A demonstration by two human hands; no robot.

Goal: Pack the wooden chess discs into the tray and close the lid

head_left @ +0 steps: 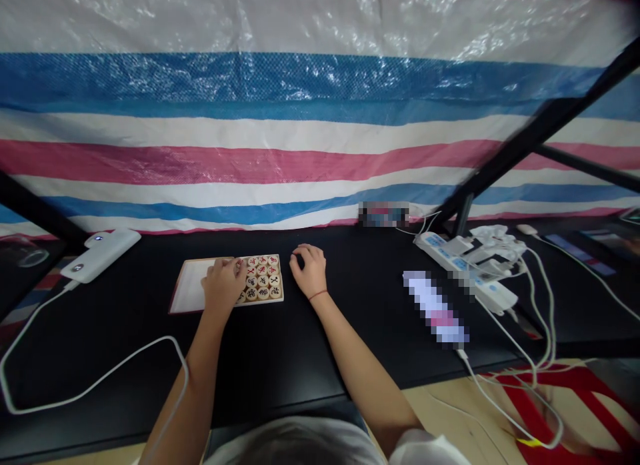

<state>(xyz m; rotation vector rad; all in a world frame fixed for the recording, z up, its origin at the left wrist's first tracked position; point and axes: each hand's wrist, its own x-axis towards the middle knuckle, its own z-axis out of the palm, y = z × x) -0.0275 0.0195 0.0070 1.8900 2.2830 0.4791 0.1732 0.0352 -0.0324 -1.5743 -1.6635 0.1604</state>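
Note:
A shallow white box [283, 283] lies on the black table, with rows of round Chinese chess pieces [263, 280] in its right part. The pieces carry red characters in the farther rows and black ones nearer to me. My left hand [223, 283] reaches over the middle of the box, its fingers curled down around a chess piece [238, 268] at the left edge of the rows. That hand covers some of the pieces. Just right of the box, my right hand [311, 270] rests on the table, fingers loosely bent and thumb apart, holding nothing.
A white power bank [103, 255] with a cable lies at the left. To the right are a blurred phone [435, 308] on a cable and a white power strip [465, 271] crowded with plugs. Striped sheeting [280, 165] hangs behind the table; black metal bars [530, 145] slant at the side.

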